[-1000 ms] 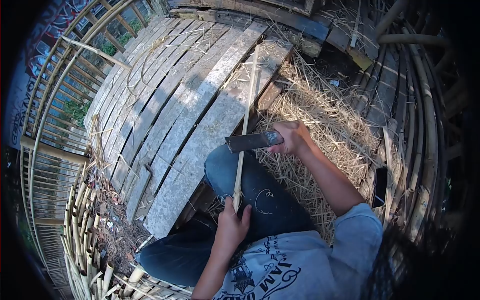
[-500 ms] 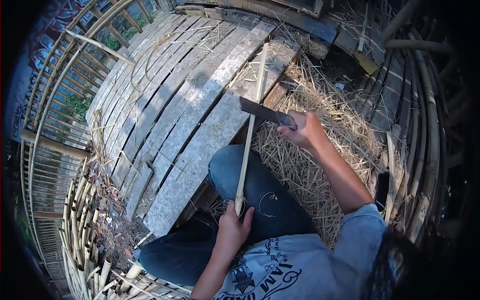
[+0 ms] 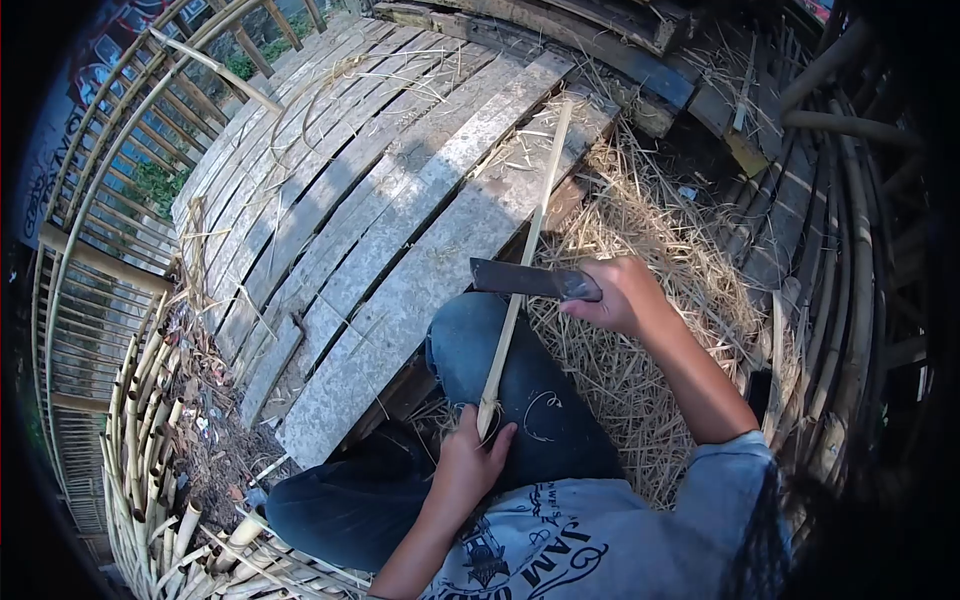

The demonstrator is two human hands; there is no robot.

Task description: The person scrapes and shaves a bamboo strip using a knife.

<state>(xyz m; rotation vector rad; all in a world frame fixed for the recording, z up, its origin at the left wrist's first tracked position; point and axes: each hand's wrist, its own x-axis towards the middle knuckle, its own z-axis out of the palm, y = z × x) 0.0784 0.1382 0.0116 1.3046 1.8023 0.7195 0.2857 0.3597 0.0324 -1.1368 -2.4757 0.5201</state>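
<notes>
A long, pale bamboo strip (image 3: 530, 240) slants from my lap up over the edge of the wooden planks (image 3: 430, 255). Its lower end is pinched in my left hand (image 3: 470, 455), above my crossed legs. My right hand (image 3: 620, 297) is wrapped round the handle of a dark, broad-bladed knife (image 3: 520, 279). The blade lies across the strip, just above my raised knee (image 3: 465, 340). Thin curled shavings (image 3: 543, 415) rest on my trousers near the strip's lower end.
Straw-like shavings (image 3: 640, 370) are heaped to the right of my knee. Cut bamboo poles (image 3: 130, 440) are stacked at the lower left, below a bamboo fence (image 3: 110, 270). More long poles (image 3: 855, 260) stand along the right side. Wooden beams (image 3: 560, 40) cross the top.
The knife and my right hand first moved up along the strip, then came back down it towards my knee. My left hand has kept its hold on the strip's lower end.
</notes>
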